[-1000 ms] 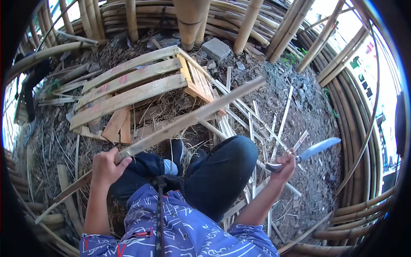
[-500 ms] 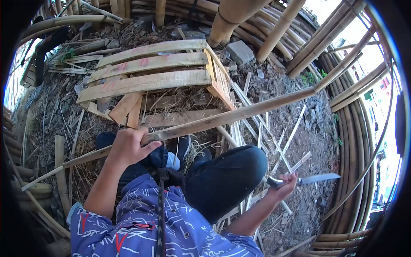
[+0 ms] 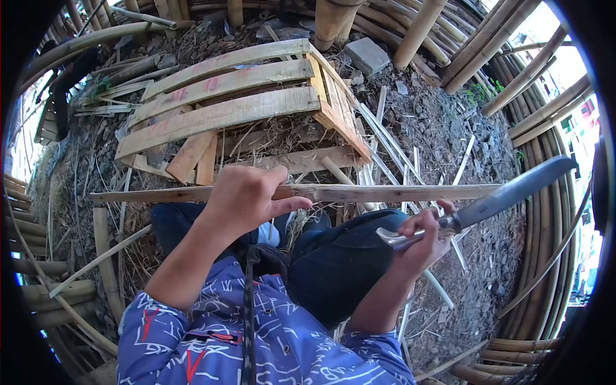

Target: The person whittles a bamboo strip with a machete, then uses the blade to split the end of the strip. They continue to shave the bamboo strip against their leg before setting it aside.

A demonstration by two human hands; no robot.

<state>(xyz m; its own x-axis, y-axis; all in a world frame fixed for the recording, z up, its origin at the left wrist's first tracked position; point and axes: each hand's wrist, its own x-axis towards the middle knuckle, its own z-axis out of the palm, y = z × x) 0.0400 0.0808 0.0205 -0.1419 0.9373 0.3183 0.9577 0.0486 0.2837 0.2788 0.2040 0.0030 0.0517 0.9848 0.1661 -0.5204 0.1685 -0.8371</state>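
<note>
A split bamboo strip [image 3: 378,193] lies crosswise in front of me, above my bent knees. My left hand [image 3: 242,199] is closed round it near its middle, thumb pointing right. In my right hand [image 3: 423,234] is a large knife [image 3: 507,200], its handle wrapped by my fingers. The broad blade points up and to the right, and overlaps the strip's right end in this view. Just beyond the strip stands a slatted wooden crate [image 3: 224,115] on its side, with shavings in and around it.
Thin bamboo slivers [image 3: 388,144] litter the ground right of the crate. A grey block [image 3: 367,56] sits behind it. Upright bamboo poles [image 3: 420,32] rise at the back, and stacked bamboo poles [image 3: 545,256] line the right side.
The strip has turned from slanting to nearly level, its right end now lower. My left hand has shifted up and right along with it. My right hand has raised the knife toward the strip.
</note>
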